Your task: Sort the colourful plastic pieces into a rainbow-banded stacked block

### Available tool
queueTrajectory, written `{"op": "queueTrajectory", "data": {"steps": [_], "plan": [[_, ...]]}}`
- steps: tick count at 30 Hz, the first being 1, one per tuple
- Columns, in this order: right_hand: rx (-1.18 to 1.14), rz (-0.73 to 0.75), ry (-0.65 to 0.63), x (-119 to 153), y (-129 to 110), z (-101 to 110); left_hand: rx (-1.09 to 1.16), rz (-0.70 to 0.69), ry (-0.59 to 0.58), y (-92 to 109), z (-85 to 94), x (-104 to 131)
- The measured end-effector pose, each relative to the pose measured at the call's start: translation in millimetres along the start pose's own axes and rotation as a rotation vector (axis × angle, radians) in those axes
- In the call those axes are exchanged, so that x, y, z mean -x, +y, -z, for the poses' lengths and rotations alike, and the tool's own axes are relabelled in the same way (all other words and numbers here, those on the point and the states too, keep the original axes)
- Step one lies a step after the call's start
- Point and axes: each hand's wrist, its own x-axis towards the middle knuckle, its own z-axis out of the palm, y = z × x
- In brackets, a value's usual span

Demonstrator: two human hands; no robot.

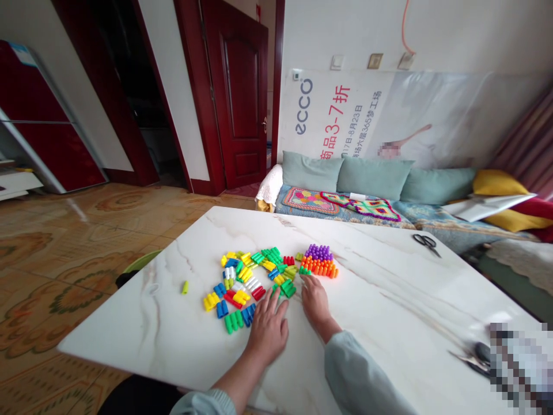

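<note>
Left hand (268, 325): palm down, fingers spread, by mixed coloured pieces (246, 275).
Right hand (316, 298): at small green pieces (306, 271); can't tell if gripping.
Orange pieces (318, 266): rows on surface (371, 328), beyond right hand.
Purple pieces (318, 252): behind orange.

I saw a dk-red panelled door (242, 98) ajar, blue floral sofa (432, 215) w/ grey-green cushions (375, 177) agst white wall (470, 34), patterned flr tiles (116, 230).

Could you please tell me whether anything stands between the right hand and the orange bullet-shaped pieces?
Yes, green bullet-shaped pieces lie between the right hand and the left end of the orange bullet-shaped pieces.
</note>
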Motion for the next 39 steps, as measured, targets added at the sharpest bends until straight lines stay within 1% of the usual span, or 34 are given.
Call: {"op": "queueTrajectory", "data": {"steps": [2,4,7,9,12,13,15,18,21,23,25,28,30,32,34,36,39], "plan": [[0.053,-0.06,-0.045,-1,-2,0,0.001,0.005,-0.005,0,-0.5,0],[0.103,-0.113,-0.109,-2,-4,5,0.004,0.01,-0.009,-1,-1.1,1],[0.192,-0.174,-0.225,5,-6,22,0.012,0.017,-0.019,-1,-1.3,1],[0.247,-0.16,-0.327,17,-4,37,0.018,0.02,-0.027,-2,-1.1,0],[0.288,-0.049,-0.495,42,4,57,0.024,0.021,-0.032,-2,-1.7,1],[0.293,-0.015,-0.522,51,8,61,0.026,0.021,-0.035,-3,-2.2,1],[0.306,0.034,-0.521,64,16,65,0.028,0.022,-0.046,-3,-3.7,2],[0.331,0.082,-0.459,73,25,61,0.021,0.019,-0.081,-3,-3.2,2],[0.342,0.117,-0.39,74,31,54,0.006,-0.009,-0.132,-3,6.3,-7],[0.34,0.127,-0.364,73,32,52,0.016,-0.047,-0.166,-7,18.0,-22],[0.334,0.129,-0.36,73,33,51,0.025,-0.05,-0.155,-16,31.2,-46],[0.318,0.114,-0.383,73,32,54,-0.032,0.084,-0.051,-38,45.5,-91],[0.306,0.099,-0.401,72,30,56,-0.055,0.142,-0.041,-55,48.0,-121],[0.296,0.084,-0.413,71,28,58,-0.059,0.161,-0.091,-72,45.3,-148],[0.287,0.071,-0.425,70,26,60,-0.054,0.14,-0.181,-84,39.1,-170],[0.281,0.059,-0.441,69,25,61,-0.049,0.101,-0.285,-93,31.7,-187],[0.27,0.041,-0.463,68,24,63,-0.048,0.049,-0.426,-99,21.1,-206]]}}
